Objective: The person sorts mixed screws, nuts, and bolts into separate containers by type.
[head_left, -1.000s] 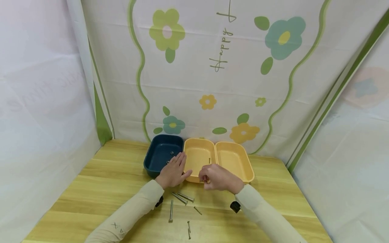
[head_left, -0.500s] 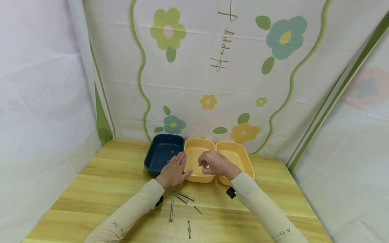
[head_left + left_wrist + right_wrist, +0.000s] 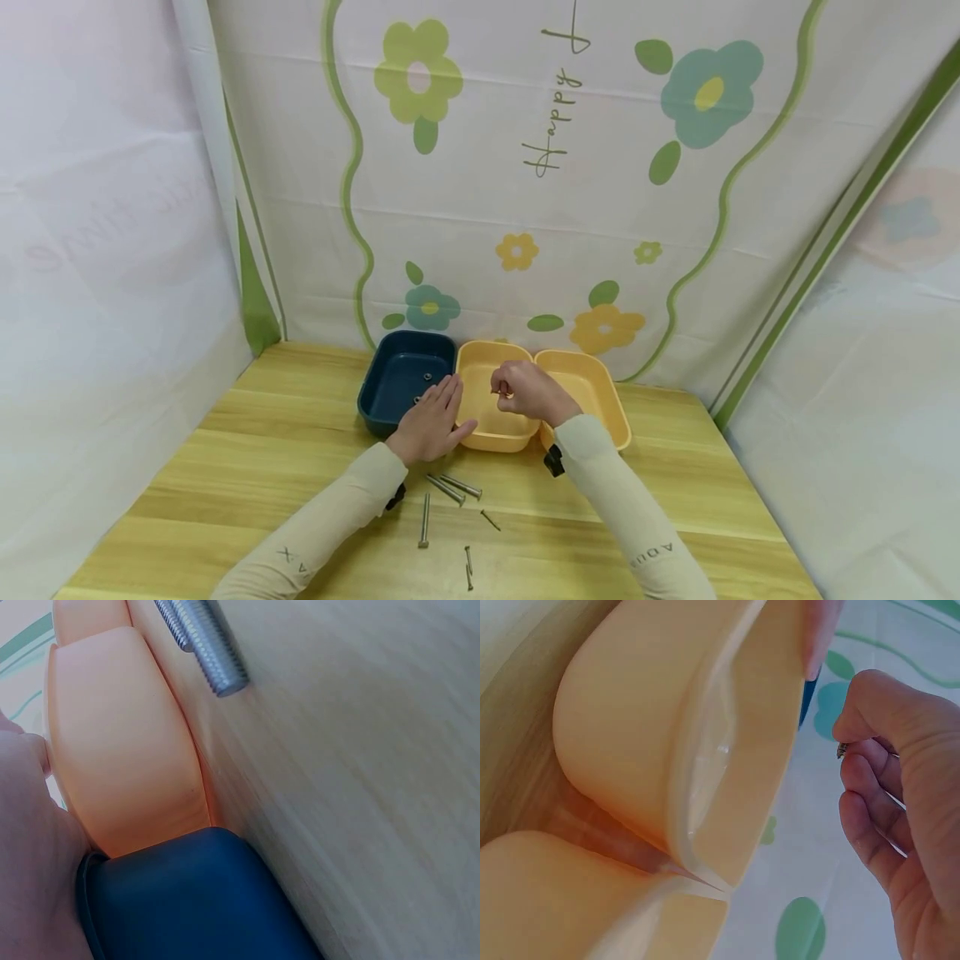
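My right hand (image 3: 534, 392) is above the middle yellow tray (image 3: 495, 442), its thumb and forefinger pinching a small screw (image 3: 841, 751). Only the screw's metal tip shows in the right wrist view; the fingers hide the rest. With fingers extended, my left hand (image 3: 429, 423) lies across the near right corner of the navy tray (image 3: 367, 408), beside the middle tray's rim. Two nuts (image 3: 427, 377) are inside the navy tray. In front of the trays lie long thick bolts (image 3: 424, 521), whose threaded ends (image 3: 221, 675) appear in the left wrist view, and thin screws (image 3: 491, 520).
A second yellow tray (image 3: 618, 417) stands at the right end of the row, partly behind my right forearm. The wooden table (image 3: 247, 475) meets a flower-printed cloth (image 3: 465, 192) right behind the trays. Cloth walls (image 3: 112, 250) close off both sides.
My right hand has risen from the middle tray's near edge to over its inside, carrying the screw. A small screw seen in that tray earlier is now hidden. The left hand stays put.
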A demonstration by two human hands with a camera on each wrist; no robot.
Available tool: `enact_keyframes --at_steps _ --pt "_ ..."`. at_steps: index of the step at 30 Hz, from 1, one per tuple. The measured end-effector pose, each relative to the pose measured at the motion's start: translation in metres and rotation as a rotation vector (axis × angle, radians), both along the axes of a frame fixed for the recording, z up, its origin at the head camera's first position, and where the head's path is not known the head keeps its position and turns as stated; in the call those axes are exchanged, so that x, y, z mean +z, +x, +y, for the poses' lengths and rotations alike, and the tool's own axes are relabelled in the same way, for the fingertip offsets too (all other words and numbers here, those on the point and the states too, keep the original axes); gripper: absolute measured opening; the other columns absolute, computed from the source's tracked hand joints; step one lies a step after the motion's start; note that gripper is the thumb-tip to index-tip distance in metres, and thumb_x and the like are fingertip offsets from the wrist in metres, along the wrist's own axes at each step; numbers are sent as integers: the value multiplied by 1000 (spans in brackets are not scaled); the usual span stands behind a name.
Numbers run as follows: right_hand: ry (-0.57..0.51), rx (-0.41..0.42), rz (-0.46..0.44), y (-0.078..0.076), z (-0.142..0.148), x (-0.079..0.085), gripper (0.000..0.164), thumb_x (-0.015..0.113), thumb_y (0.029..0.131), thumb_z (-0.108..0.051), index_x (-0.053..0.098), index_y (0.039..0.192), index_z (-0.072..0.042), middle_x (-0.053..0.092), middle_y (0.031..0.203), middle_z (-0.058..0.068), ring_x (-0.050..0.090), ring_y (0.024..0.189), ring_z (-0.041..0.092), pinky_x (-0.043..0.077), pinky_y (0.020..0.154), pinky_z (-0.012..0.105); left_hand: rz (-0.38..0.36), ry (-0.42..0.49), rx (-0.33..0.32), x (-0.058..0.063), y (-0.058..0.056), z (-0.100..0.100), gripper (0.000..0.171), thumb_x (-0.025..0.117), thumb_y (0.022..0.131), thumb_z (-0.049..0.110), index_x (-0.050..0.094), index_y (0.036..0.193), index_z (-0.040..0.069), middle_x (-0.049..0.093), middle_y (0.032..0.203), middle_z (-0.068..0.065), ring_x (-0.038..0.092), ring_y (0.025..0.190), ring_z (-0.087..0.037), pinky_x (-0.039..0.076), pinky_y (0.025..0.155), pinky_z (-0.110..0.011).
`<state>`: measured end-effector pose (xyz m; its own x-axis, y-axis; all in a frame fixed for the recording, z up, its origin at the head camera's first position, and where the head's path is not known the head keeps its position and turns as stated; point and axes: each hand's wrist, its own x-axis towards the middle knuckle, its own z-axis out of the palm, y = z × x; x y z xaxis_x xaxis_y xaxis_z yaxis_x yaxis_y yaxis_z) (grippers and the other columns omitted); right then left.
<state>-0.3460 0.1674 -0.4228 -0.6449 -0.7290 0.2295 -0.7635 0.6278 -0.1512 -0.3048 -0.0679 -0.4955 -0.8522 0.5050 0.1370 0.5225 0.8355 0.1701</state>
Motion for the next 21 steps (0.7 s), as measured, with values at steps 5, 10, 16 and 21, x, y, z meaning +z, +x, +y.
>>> enact_keyframes --at_steps 5,10,16,21 --pt "10 -39 7 -6 0 -11 10 76 87 1 77 96 -4 72 88 4 62 76 12 57 70 24 -5 -6 2 -1 -1 1 84 37 111 59 26 165 -4 23 175 -20 23 164 -34 25 133 -48" --pt "-6 -104 4 -4 1 -15 19 78 91 -2 76 110 1 75 103 13 70 90 23 62 82 36 2 -7 1 -1 -1 2 84 34 111 60 27 165 -3 24 175 -19 23 164 -34 24 134 -48" --pt "-3 -145 -15 4 9 -12 26 79 93 -8 75 117 0 75 113 15 72 102 28 63 91 41 0 9 -6 -3 -1 2 83 37 111 58 28 164 -5 24 175 -21 23 164 -35 25 133 -49" --pt "7 -135 -24 15 19 -4 27 80 94 -10 74 119 -1 74 112 13 72 102 28 63 90 41 7 19 -8 -3 -2 1 81 40 111 55 28 164 -5 25 174 -21 24 163 -36 26 133 -51"
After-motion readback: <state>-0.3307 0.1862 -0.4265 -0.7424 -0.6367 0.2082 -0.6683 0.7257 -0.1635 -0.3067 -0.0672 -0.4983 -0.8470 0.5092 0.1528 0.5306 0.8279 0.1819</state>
